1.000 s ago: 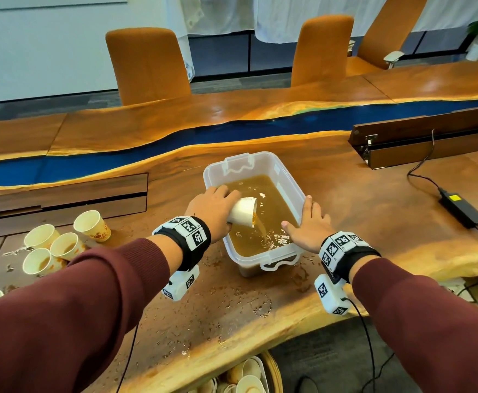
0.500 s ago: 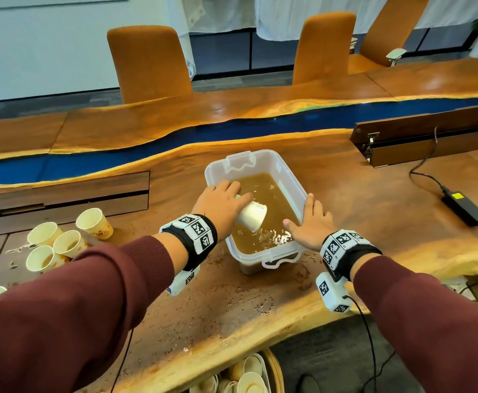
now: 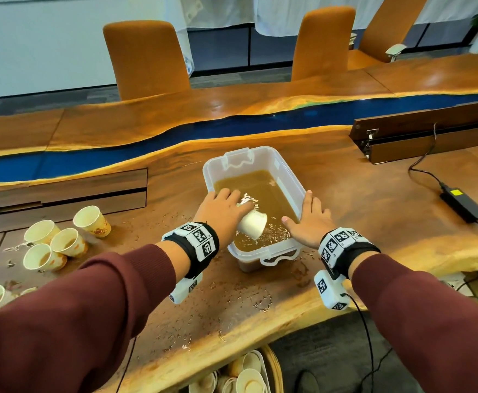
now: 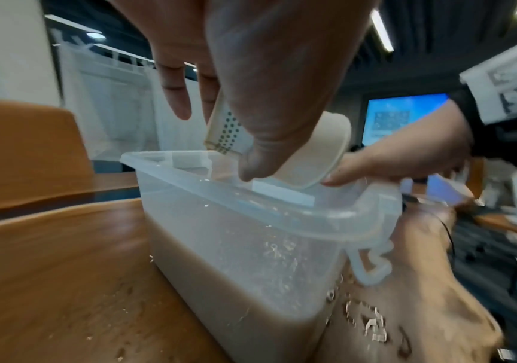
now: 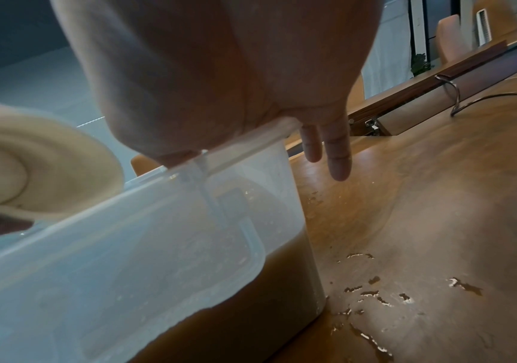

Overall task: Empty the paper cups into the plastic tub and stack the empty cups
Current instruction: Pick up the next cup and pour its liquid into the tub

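A clear plastic tub (image 3: 284, 177) (image 4: 251, 221) (image 5: 126, 233), partly full of brown liquid, stands in the middle of the wooden table. My left hand (image 3: 223, 207) (image 4: 251, 73) grips a white paper cup (image 3: 253, 224) (image 4: 313, 157) (image 5: 39, 167) tipped mouth-down over the tub's near left part. No liquid runs from it. My right hand (image 3: 307, 222) (image 5: 220, 73) lies flat on the tub's right rim, fingers straight. Several more paper cups (image 3: 59, 239), some holding brown liquid, stand at the left.
Brown drops speckle the table (image 3: 232, 302) around the tub. A basket of empty cups (image 3: 246, 375) sits below the table's near edge. A black power adapter (image 3: 463, 204) with its cable lies at the right, near a dark wooden cable box (image 3: 430, 137). Orange chairs (image 3: 147, 58) stand beyond.
The stream of brown liquid from the cup has stopped. My left hand has tilted the cup further mouth-down and drawn it toward the tub's near end. My right hand stays on the rim.
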`<state>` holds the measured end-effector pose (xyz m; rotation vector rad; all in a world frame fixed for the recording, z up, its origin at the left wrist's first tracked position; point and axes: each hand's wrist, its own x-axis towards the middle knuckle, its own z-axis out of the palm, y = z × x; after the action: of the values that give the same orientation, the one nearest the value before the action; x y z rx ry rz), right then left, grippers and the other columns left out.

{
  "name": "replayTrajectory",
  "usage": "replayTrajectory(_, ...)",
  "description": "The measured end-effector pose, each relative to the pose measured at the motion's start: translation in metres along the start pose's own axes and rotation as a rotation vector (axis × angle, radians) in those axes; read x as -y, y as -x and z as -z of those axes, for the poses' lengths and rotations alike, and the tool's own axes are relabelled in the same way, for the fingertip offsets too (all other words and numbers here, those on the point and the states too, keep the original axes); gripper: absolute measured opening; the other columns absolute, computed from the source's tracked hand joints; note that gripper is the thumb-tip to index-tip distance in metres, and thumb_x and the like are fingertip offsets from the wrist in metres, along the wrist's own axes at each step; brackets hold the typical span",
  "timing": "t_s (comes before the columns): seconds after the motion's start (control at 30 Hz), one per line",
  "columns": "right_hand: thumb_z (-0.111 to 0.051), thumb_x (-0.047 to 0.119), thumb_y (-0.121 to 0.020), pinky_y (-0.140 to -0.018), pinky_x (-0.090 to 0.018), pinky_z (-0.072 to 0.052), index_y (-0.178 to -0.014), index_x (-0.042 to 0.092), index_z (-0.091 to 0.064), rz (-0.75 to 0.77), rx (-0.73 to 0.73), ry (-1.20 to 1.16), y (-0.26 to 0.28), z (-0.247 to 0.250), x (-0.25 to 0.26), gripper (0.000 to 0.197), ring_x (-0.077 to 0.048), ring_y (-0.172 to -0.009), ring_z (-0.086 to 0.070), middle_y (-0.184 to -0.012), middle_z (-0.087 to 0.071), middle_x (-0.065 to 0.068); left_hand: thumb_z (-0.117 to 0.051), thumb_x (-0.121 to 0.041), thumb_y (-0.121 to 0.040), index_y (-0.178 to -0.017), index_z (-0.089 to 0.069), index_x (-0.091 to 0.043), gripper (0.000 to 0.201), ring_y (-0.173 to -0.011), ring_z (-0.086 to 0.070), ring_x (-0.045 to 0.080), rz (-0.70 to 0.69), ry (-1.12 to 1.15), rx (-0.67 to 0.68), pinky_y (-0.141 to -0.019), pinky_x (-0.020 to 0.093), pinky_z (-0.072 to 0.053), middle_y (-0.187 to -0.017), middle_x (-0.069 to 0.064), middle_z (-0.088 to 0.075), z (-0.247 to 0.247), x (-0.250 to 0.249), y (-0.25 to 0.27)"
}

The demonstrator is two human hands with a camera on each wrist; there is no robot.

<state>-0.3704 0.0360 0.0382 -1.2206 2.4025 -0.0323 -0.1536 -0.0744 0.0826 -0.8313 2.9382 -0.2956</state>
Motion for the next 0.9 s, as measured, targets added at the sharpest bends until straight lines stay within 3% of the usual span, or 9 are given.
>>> replayTrajectory(0.2, -0.038, 0.065, -0.103, -0.122, -0.051, -0.023, -0.163, 0.008, 0.017, 0.009, -0.014, -0.061, -0.001, -0.003, -0.003, 0.1, -0.048, -0.149, -0.021, -0.172, -0.001, -0.013, -0.07, -0.033, -0.082, -0.145, -0.041, -0.038, 0.069, -0.118, -0.053, 0.027, 0.258, 0.43, 0.03, -0.096, 0.041, -0.047, -0.133, -0.004, -0.055, -0.015, -0.002, 0.015)
replayTrajectory(0.4, -0.039, 0.067, -0.102, -0.126, -0.054, -0.015, -0.166, 0.011, 0.007, -0.001, 0.036, -0.193, -0.002, 0.005, -0.005, 0.096, -0.04, -0.156, -0.009, -0.172, -0.005, -0.012, -0.081, -0.041, -0.077, -0.134, -0.045, -0.039, 0.068, -0.104, -0.062, 0.019, 0.438, 1.068, -0.132, -0.088, 0.04, -0.056, -0.118, -0.008, -0.064, -0.029, -0.017, 0.05)
replayTrajectory(0.47, -0.039, 0.063, -0.104, -0.125, -0.056, -0.01, -0.165, 0.017, -0.018, 0.077, -0.085, -0.141, 0.007, 0.01, 0.004, 0.08, -0.031, -0.157, -0.008, -0.171, -0.013, -0.009, -0.081, -0.044, -0.08, -0.134, -0.039, -0.034, 0.069, -0.104, -0.062, 0.017, 0.483, 1.191, -0.147, -0.088, 0.036, -0.054, -0.119, -0.008, -0.06, -0.025, -0.023, 0.061)
replayTrajectory(0.53, -0.044, 0.054, -0.105, -0.117, -0.047, -0.025, -0.146, 0.026, -0.056, 0.303, -0.306, -0.175, 0.021, 0.009, 0.02, 0.05, -0.027, -0.145, -0.034, -0.154, -0.044, -0.004, -0.08, -0.048, -0.081, -0.128, -0.038, -0.032, 0.065, -0.105, -0.062, 0.016, 0.494, 1.243, -0.154, -0.089, 0.035, -0.054, -0.117, -0.008, -0.059, -0.026, -0.026, 0.07)
replayTrajectory(0.57, -0.047, 0.05, -0.105, -0.108, -0.042, -0.037, -0.132, 0.027, -0.067, 0.408, -0.332, -0.294, 0.032, 0.008, 0.031, 0.041, -0.022, -0.128, -0.052, -0.135, -0.059, 0.001, -0.079, -0.052, -0.08, -0.126, -0.041, -0.032, 0.063, -0.106, -0.06, 0.016, 0.489, 1.235, -0.168, -0.09, 0.036, -0.054, -0.116, -0.008, -0.059, -0.027, -0.026, 0.075)
replayTrajectory(0.63, -0.044, 0.051, -0.107, -0.08, -0.036, -0.055, -0.112, 0.021, -0.074, 0.483, -0.137, -0.615, 0.054, 0.007, 0.056, 0.043, -0.014, -0.082, -0.066, -0.093, -0.072, 0.005, -0.075, -0.063, -0.077, -0.127, -0.048, -0.032, 0.064, -0.11, -0.053, 0.016, 0.46, 1.115, -0.19, -0.094, 0.04, -0.05, -0.116, -0.008, -0.055, -0.031, -0.022, 0.089)
replayTrajectory(0.7, -0.039, 0.053, -0.109, -0.055, -0.026, -0.048, -0.104, 0.01, -0.072, 0.45, 0.128, -0.677, 0.071, 0.003, 0.076, 0.054, -0.015, -0.055, -0.06, -0.07, -0.072, -0.002, -0.073, -0.068, -0.074, -0.133, -0.051, -0.03, 0.074, -0.112, -0.048, 0.015, 0.42, 1.027, -0.153, -0.097, 0.039, -0.047, -0.118, -0.006, -0.053, -0.037, -0.018, 0.105)
replayTrajectory(0.8, -0.041, 0.051, -0.11, -0.044, -0.024, -0.037, -0.107, 0.01, -0.07, 0.468, 0.346, -0.619, 0.088, -0.011, 0.088, 0.051, -0.021, -0.05, -0.058, -0.076, -0.073, -0.02, -0.075, -0.077, -0.065, -0.137, -0.049, -0.04, 0.085, -0.115, -0.055, 0.011, 0.399, 1.126, -0.014, -0.1, 0.04, -0.05, -0.122, -0.009, -0.054, -0.052, -0.016, 0.133)
replayTrajectory(0.9, -0.041, 0.05, -0.11, -0.049, -0.03, -0.043, -0.11, 0.014, -0.07, 0.466, 0.518, -0.568, 0.107, -0.034, 0.086, 0.046, -0.021, -0.054, -0.062, -0.079, -0.076, -0.006, -0.083, -0.075, -0.061, -0.131, -0.053, -0.044, 0.083, -0.115, -0.061, 0.01, 0.349, 1.184, 0.159, -0.099, 0.043, -0.053, -0.124, -0.012, -0.061, -0.071, -0.023, 0.165)
